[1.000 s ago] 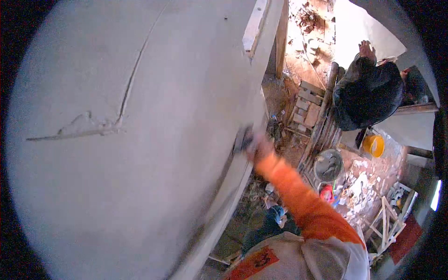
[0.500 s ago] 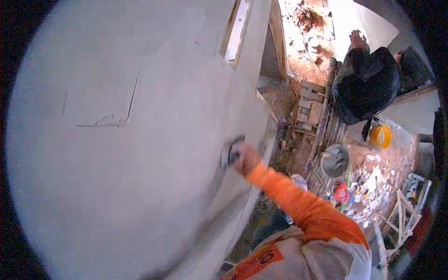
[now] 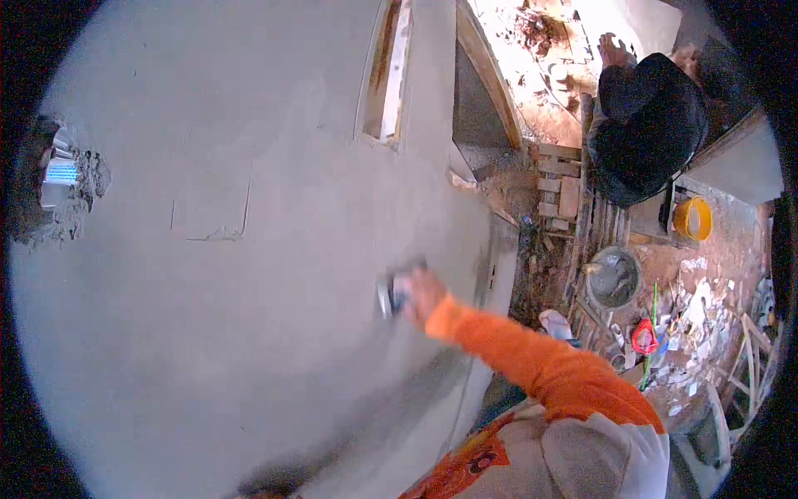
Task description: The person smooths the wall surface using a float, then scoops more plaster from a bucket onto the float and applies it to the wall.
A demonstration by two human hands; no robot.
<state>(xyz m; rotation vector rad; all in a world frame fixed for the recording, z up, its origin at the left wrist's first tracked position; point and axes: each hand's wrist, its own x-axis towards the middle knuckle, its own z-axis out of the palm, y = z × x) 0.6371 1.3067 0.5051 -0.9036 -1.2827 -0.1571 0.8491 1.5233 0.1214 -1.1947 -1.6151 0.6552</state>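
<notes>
Pressing our right hand (image 3: 426, 297) — fingers closed round a plaster float (image 3: 392, 293) — flat to the grey plastered wall (image 3: 249, 333); left hand not in view.

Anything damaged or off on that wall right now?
Yes. A ragged hole breaks through the plastered wall at its left edge, with light showing through. A thin cracked ridge also mars the smooth coat left of the window opening. The right hand presses a trowel lower down, away from both.
</notes>
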